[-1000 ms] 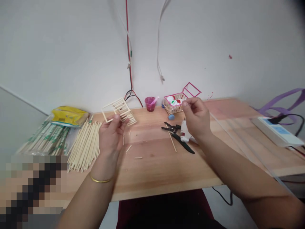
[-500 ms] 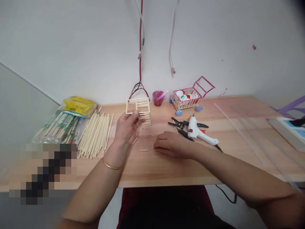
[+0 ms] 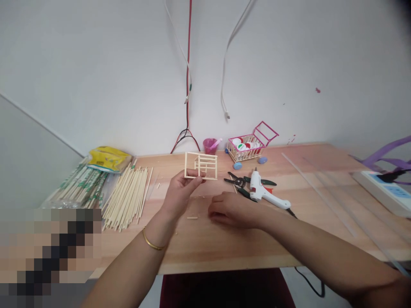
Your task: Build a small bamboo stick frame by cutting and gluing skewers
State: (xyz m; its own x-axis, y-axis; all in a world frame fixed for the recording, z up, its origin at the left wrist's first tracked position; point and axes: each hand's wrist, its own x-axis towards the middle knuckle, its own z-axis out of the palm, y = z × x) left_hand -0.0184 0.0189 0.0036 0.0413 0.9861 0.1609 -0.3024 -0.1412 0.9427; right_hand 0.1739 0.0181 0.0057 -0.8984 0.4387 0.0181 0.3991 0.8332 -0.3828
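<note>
My left hand (image 3: 183, 190) pinches a small frame of pale wooden sticks (image 3: 208, 157) by its lower edge, thumb in front. The frame is held up above the table, its rectangular side and inner crossbars showing. My right hand (image 3: 229, 209) rests on the tabletop with its fingers curled in; whatever may be under them is hidden. A short cut stick (image 3: 192, 218) lies between my hands. Beyond my right hand are dark-handled pliers (image 3: 239, 182) and a white hot glue gun (image 3: 261, 188), lying close together.
Loose wooden sticks (image 3: 128, 196) lie at the left, beside bagged sticks (image 3: 75, 184) and a yellow packet (image 3: 109, 158). Along the wall stand a purple cup (image 3: 209, 146) and a stick-built cart (image 3: 245, 152) with caps inside. A power strip (image 3: 382, 192) sits at the right.
The stick frame has turned in my left hand and moved right and slightly down in view. My right hand stays on the table; the whole view has tilted up a little.
</note>
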